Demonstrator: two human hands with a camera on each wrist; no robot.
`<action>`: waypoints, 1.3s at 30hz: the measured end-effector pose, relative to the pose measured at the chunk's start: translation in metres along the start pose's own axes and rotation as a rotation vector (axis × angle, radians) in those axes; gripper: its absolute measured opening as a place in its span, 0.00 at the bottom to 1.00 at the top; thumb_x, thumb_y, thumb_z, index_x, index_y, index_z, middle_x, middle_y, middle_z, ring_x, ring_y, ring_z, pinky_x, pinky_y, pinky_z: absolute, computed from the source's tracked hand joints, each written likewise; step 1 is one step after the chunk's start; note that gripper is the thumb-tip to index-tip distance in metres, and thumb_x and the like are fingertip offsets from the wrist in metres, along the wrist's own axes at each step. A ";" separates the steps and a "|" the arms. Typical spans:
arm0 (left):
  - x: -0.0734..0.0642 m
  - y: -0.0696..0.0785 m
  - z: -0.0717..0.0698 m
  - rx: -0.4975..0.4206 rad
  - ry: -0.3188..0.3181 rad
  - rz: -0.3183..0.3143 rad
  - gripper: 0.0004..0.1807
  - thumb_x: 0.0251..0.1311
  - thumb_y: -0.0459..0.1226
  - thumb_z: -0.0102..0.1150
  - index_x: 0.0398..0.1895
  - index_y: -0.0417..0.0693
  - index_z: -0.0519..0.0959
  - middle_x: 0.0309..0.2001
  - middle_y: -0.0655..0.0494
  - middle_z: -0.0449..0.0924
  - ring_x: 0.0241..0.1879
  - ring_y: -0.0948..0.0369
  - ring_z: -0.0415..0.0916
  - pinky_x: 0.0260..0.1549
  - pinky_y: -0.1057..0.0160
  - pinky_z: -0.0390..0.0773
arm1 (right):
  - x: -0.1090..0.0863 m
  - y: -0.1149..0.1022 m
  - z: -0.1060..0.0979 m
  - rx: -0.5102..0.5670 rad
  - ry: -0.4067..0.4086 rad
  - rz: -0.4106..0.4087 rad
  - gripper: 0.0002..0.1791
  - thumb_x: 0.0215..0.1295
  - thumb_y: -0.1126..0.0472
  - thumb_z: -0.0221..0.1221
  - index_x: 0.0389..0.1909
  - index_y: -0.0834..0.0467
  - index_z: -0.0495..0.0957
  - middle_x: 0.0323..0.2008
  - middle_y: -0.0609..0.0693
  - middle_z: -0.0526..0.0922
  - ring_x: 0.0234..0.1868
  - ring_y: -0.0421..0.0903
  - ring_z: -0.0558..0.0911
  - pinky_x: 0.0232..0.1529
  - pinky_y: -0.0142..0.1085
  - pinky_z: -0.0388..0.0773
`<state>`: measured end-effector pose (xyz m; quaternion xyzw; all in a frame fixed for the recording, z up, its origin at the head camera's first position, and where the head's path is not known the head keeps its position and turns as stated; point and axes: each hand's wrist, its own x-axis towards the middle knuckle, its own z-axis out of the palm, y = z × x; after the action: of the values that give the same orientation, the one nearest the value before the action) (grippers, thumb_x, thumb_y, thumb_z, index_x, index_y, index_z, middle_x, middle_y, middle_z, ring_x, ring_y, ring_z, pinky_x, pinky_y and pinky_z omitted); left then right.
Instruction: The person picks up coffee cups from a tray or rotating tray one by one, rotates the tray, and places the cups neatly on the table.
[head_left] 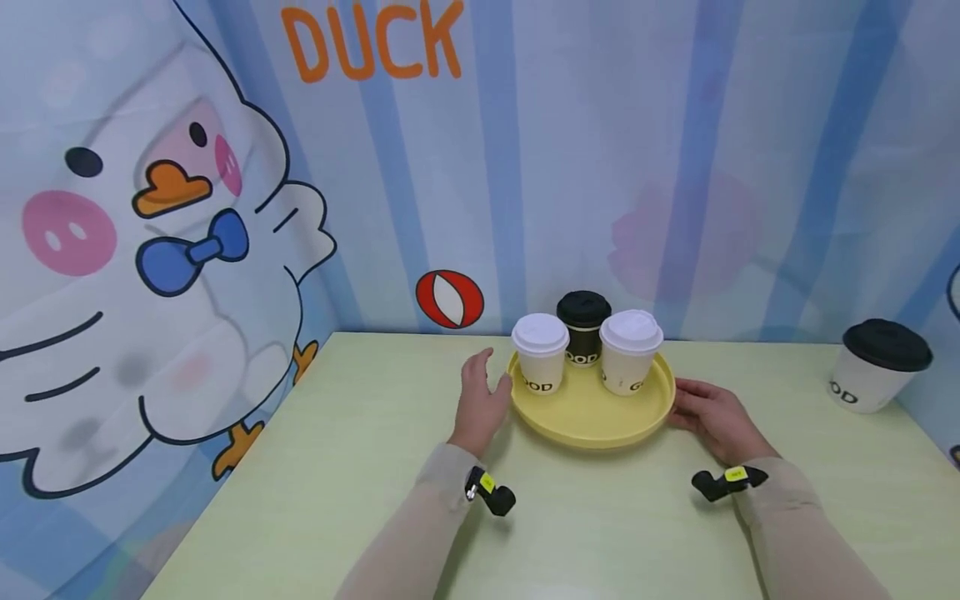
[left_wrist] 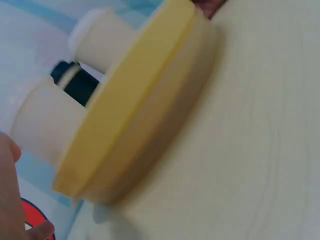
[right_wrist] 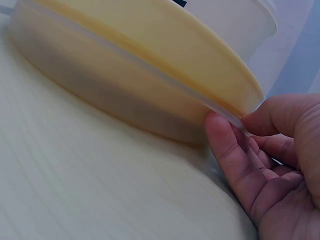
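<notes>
A round yellow tray (head_left: 588, 421) is near the far side of the table in the head view. On it are two white cups with white lids, the left cup (head_left: 541, 367) and the right cup (head_left: 627, 367), and a black lidded cup (head_left: 583, 321) behind them. My right hand (head_left: 716, 421) pinches the tray's right edge; the right wrist view shows the thumb (right_wrist: 270, 115) at the rim and a finger (right_wrist: 225, 140) underneath. At the tray's left side my left hand (head_left: 482, 407) has its fingers spread, apart from the tray in the left wrist view.
A larger white cup with a black lid (head_left: 877, 367) stands on the right part of the pale table (head_left: 600, 533). Behind the table hangs a blue striped backdrop (head_left: 585, 150) with a printed duck (head_left: 187, 350) on the left.
</notes>
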<state>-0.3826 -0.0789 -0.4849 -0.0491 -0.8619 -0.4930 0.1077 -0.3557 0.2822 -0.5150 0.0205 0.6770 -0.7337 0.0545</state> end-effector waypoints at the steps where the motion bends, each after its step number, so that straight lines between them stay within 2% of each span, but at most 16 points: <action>1: 0.002 -0.004 0.002 0.002 -0.042 -0.018 0.32 0.74 0.46 0.47 0.78 0.52 0.58 0.78 0.46 0.49 0.73 0.46 0.58 0.68 0.43 0.64 | 0.000 0.001 0.001 -0.001 0.002 0.002 0.36 0.76 0.60 0.56 0.75 0.73 0.54 0.44 0.40 0.82 0.43 0.37 0.85 0.48 0.33 0.84; 4: 0.006 -0.015 0.006 -0.001 -0.136 -0.038 0.34 0.77 0.48 0.42 0.82 0.55 0.49 0.81 0.47 0.41 0.78 0.48 0.46 0.73 0.42 0.55 | 0.000 0.003 0.004 -0.027 0.006 0.009 0.35 0.76 0.59 0.56 0.75 0.72 0.54 0.47 0.42 0.81 0.44 0.37 0.84 0.49 0.34 0.83; 7: 0.005 -0.020 0.009 -0.053 -0.163 -0.054 0.34 0.79 0.47 0.38 0.83 0.55 0.46 0.82 0.50 0.42 0.79 0.50 0.44 0.75 0.44 0.51 | 0.000 0.005 0.007 -0.033 0.007 0.016 0.35 0.77 0.58 0.55 0.75 0.71 0.55 0.48 0.44 0.81 0.45 0.38 0.84 0.50 0.34 0.83; 10: 0.002 -0.022 0.011 -0.096 -0.178 -0.073 0.33 0.80 0.47 0.35 0.83 0.54 0.45 0.81 0.54 0.45 0.79 0.54 0.43 0.76 0.48 0.49 | 0.000 0.006 0.009 -0.031 0.011 0.022 0.34 0.77 0.59 0.55 0.75 0.71 0.55 0.48 0.45 0.81 0.44 0.38 0.84 0.49 0.34 0.83; 15: -0.002 -0.023 0.013 -0.106 -0.197 -0.076 0.32 0.81 0.47 0.35 0.83 0.55 0.46 0.81 0.59 0.47 0.79 0.57 0.43 0.76 0.51 0.49 | 0.000 0.006 0.009 -0.042 0.017 0.027 0.34 0.78 0.59 0.54 0.75 0.70 0.55 0.50 0.46 0.80 0.44 0.38 0.84 0.49 0.34 0.83; 22: -0.001 -0.027 0.020 -0.027 -0.181 0.008 0.31 0.81 0.45 0.34 0.82 0.48 0.49 0.80 0.53 0.51 0.78 0.53 0.48 0.75 0.51 0.51 | -0.004 0.005 0.007 -0.047 0.030 0.020 0.35 0.77 0.57 0.55 0.75 0.69 0.56 0.50 0.45 0.80 0.45 0.38 0.85 0.50 0.34 0.83; 26: -0.004 -0.026 0.022 -0.030 -0.189 0.023 0.31 0.81 0.45 0.34 0.82 0.48 0.49 0.80 0.53 0.51 0.78 0.53 0.48 0.75 0.50 0.52 | -0.007 0.000 0.006 -0.071 0.058 0.053 0.33 0.79 0.56 0.51 0.77 0.68 0.55 0.58 0.57 0.77 0.46 0.39 0.84 0.51 0.35 0.83; 28: -0.005 -0.025 0.023 -0.031 -0.193 0.017 0.31 0.80 0.45 0.34 0.82 0.50 0.48 0.80 0.53 0.50 0.78 0.54 0.48 0.75 0.51 0.52 | -0.007 -0.009 0.007 -0.142 0.118 0.064 0.33 0.80 0.53 0.47 0.77 0.65 0.55 0.63 0.62 0.73 0.48 0.40 0.83 0.50 0.33 0.83; 30: -0.006 -0.024 0.024 -0.028 -0.189 0.017 0.31 0.80 0.45 0.35 0.82 0.50 0.48 0.80 0.54 0.50 0.78 0.54 0.48 0.75 0.51 0.52 | -0.004 -0.023 0.009 -0.212 0.194 0.046 0.34 0.81 0.49 0.44 0.78 0.64 0.55 0.67 0.65 0.69 0.53 0.45 0.81 0.53 0.35 0.82; 34: -0.004 -0.024 0.024 -0.025 -0.180 0.020 0.31 0.80 0.45 0.35 0.82 0.50 0.49 0.80 0.55 0.50 0.78 0.54 0.48 0.75 0.51 0.52 | 0.005 -0.067 0.015 -0.396 0.317 -0.076 0.40 0.79 0.39 0.39 0.80 0.60 0.51 0.72 0.67 0.63 0.66 0.61 0.71 0.64 0.49 0.74; 37: -0.003 -0.023 0.025 -0.027 -0.181 0.016 0.31 0.81 0.45 0.35 0.82 0.51 0.49 0.80 0.55 0.51 0.78 0.55 0.48 0.75 0.52 0.52 | 0.013 -0.100 0.023 -0.520 0.308 -0.149 0.47 0.74 0.31 0.41 0.82 0.55 0.42 0.76 0.68 0.56 0.73 0.67 0.61 0.67 0.63 0.64; 39: -0.003 -0.023 0.026 -0.029 -0.182 0.007 0.31 0.80 0.45 0.35 0.82 0.51 0.49 0.80 0.55 0.51 0.78 0.55 0.49 0.75 0.52 0.53 | 0.019 -0.117 0.031 -0.605 0.271 -0.155 0.53 0.70 0.27 0.44 0.82 0.52 0.35 0.77 0.68 0.50 0.74 0.70 0.56 0.68 0.67 0.60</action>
<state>-0.3873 -0.0679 -0.5175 -0.0982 -0.8607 -0.4987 0.0298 -0.3856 0.2589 -0.3986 0.0492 0.8647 -0.4920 -0.0880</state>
